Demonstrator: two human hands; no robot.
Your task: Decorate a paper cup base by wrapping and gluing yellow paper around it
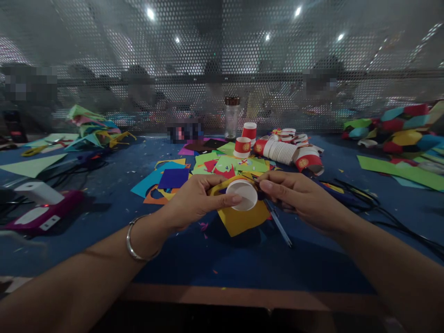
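My left hand [197,200], with a silver bangle at its wrist, grips a small white round paper cup piece [245,198], its thumb over the rim. A strip of yellow paper [222,185] is in the same grip. Against the right edge of the white piece, my right hand [284,188] is closed on something dark and thin that I cannot make out. Below both hands a yellow-orange sheet [244,219] lies on the blue table [208,263], with a clear pen [280,225] to its right.
Red and white paper cups [242,147] and a glass bottle [231,118] stand behind. Coloured paper lies on both sides. A purple power strip [45,215] is at the left; black cables [360,194] run at the right. A perforated metal screen [222,55] rises behind.
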